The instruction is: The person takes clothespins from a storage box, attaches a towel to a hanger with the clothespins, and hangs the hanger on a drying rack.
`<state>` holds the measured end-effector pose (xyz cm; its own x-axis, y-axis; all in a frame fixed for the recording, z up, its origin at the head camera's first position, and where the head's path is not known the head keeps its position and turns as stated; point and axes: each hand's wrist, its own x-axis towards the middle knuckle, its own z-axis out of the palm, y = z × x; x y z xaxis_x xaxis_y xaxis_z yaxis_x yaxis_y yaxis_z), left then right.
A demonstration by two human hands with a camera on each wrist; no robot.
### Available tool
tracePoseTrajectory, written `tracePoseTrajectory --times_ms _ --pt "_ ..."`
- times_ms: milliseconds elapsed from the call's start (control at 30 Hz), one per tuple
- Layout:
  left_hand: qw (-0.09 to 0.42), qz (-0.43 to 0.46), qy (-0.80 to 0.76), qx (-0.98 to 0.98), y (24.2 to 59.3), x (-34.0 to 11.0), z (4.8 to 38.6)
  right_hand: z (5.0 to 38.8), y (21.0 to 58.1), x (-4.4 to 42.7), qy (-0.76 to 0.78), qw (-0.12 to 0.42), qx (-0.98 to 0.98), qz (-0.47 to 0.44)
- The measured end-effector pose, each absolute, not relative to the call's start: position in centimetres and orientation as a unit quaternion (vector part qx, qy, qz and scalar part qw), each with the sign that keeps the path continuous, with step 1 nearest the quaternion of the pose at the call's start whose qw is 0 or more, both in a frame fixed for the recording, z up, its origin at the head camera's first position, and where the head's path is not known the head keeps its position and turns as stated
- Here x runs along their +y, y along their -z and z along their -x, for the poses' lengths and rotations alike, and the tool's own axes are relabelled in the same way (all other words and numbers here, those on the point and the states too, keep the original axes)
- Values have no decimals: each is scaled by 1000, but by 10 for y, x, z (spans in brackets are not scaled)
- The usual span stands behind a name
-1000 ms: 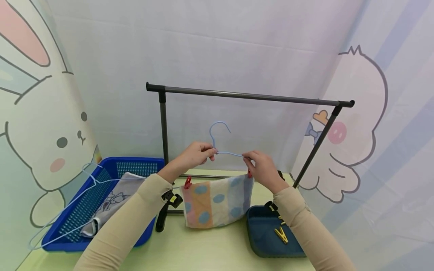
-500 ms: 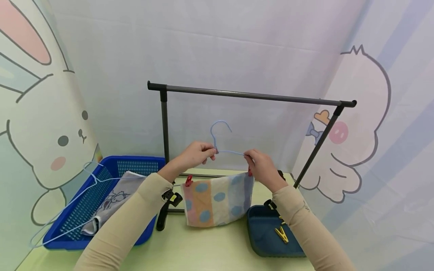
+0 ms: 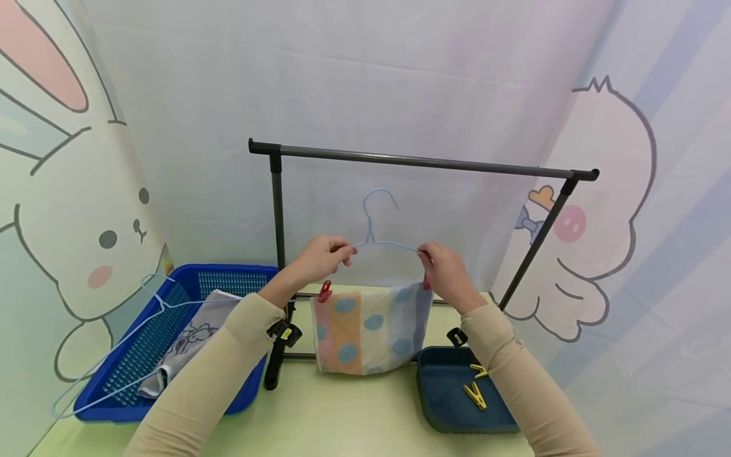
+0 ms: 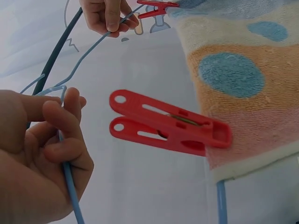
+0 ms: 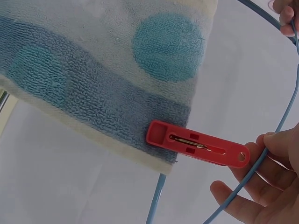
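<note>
A light blue wire hanger is held up by both hands below the rack's bar. The left hand pinches its left shoulder near the neck; in the left wrist view that hand's fingers curl round the wire. The right hand grips the right shoulder, the wire crossing its fingers in the right wrist view. A striped, dotted towel hangs from the lower wire, clipped by a red clothespin at its left corner and another red clothespin at its right corner.
A dark rack stands behind the hands. At left a blue basket holds a grey cloth, with another hanger lying across it. At right a dark tray contains yellow clothespins.
The hanger and towel have risen slightly and shifted right. The left hand has moved left from the hanger's neck onto its left shoulder; the right hand has gone up a little with the wire.
</note>
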<state>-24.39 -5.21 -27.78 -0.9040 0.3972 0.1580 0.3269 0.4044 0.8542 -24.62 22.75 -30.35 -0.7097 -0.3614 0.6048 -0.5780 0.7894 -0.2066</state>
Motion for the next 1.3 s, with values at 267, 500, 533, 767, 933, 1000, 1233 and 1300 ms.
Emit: tracePoseTrajectory --times_ms 267,500,533,767,933,1000,1233,1300 --pt "11 -206 -486 849 278 -59 244 253 297 236 -199 300 -902 -237" --pt "-6 -206 -486 849 273 -65 243 260 289 246 -193 344 -889 -232" --pt "-9 -207 -483 850 273 -66 243 261 288 246 -194 347 -887 -235" --pt "-22 -204 -460 864 267 -71 242 263 279 252 -195 356 -883 -237" --pt "-42 -205 -456 865 261 -71 240 265 270 256 -190 373 -877 -237" --pt "-54 -208 -455 864 259 -70 239 267 266 256 -188 377 -875 -239" --pt "-94 -212 -454 860 254 -62 238 273 256 258 -186 379 -875 -237" --pt "-99 -209 -459 858 252 -60 239 275 254 259 -187 379 -876 -234"
